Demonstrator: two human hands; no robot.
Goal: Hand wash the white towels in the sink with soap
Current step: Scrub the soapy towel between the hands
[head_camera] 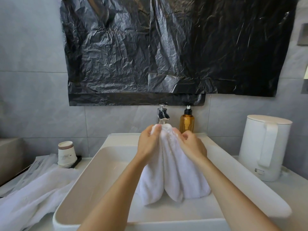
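forearms (116, 197) over sink (250, 176)
left hand (149, 142) and right hand (191, 145), fingers curled, pinch white towel (171, 174); rub folds together.

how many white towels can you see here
2. One white towel is gripped by the left hand and right hand above the sink; the other towel lies left of it. Folds may hide more.
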